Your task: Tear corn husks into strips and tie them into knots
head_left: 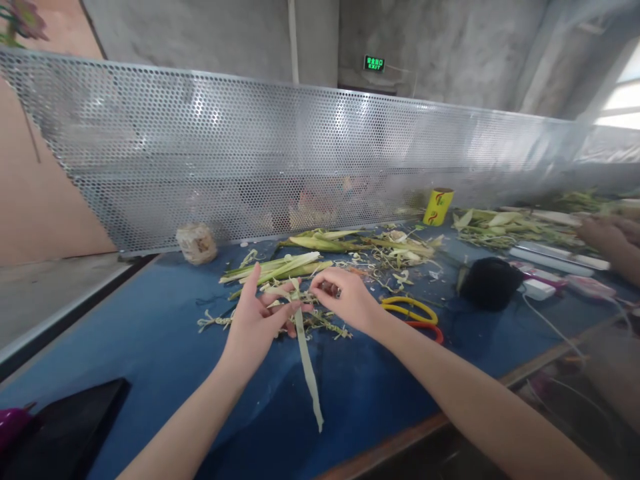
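Head view, left to right: a purple thing (13, 423) and a dark slab (70, 427) sit at the near left edge of the blue bench (150, 347), and a pale netted lump (197, 243) lies farther back by the mesh screen (250, 153). At the middle the left hand (255, 323) pinches the top of a long pale leaf strip (306, 360) between thumb and forefinger, its grip closed on the strip, which trails down toward the near edge. Just beside it the right hand (345, 297) has its fingertips closed on the same strip's upper end, over a half-woven braid (320, 323) lying on the bench. Behind them lie green stalks (280, 267) and scraps. To the right are yellow scissors (410, 310), a black ball (490, 283), a yellow cup (439, 207), white boxes (537, 289) and another person's hand (607, 233) over more leaves (505, 227). The step in hand looks like folding or splitting the strip at the braid; the next move would call for keeping the strip taut and guiding it squarely without tearing it.
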### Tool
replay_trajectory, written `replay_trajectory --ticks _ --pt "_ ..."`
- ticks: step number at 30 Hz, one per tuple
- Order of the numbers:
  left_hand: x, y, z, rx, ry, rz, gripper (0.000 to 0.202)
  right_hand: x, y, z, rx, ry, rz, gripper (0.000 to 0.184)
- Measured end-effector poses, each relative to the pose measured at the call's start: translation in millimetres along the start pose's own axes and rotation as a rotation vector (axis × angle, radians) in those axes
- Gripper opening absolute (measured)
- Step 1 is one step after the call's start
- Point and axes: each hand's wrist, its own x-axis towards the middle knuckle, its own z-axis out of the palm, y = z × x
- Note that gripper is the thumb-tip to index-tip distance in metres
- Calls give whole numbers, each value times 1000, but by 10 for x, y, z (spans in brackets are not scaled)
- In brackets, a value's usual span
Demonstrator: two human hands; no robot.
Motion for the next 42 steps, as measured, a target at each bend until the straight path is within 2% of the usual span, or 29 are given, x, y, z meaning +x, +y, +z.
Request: replay_trajectory --ticks 8,12,16,19,22,23,25,26,28,29,31,34,36,42 --pt "-4 66 27 -18 89 -5 97 49 141 -90 -99 46 110 11" --pt "-20 119 38 -49 148 -1 91 67 234 -189 -201 106 226 10" --pt "-35 147 37 -52 165 -23 88 51 371 -250 -290 86 329 25" --pt "-31 146 29 -115 162 -20 88 41 375 -222 -302 51 312 12" --pt "-16 119 14 -213 167 -4 87 35 213 -153 -269 17 139 42" --pt "-11 106 9 -235 171 -5 85 28 136 -128 -272 11 -30 44" --pt "-4 84 3 -250 189 -20 82 1 -14 -82 -358 -18 -353 32" --pt "-3 76 3 -246 197 -26 81 -18 -74 -62 -397 -25 -467 25" --pt "-11 71 10 -220 193 -23 81 -55 -146 -28 -432 -67 -591 19" --pt "-21 73 18 -193 186 -10 83 -70 -159 -14 -404 -79 -606 19" --pt "-52 87 38 -103 168 38 89 -83 -153 11 -257 -48 -542 18" --pt "-106 109 67 76 126 103 93 -66 -105 54 26 103 -278 11" --pt "-125 106 72 165 106 120 90 -41 -68 87 161 159 -123 5" --pt "-78 -5 16 256 51 123 81 -2 2 140 485 8 48 9"
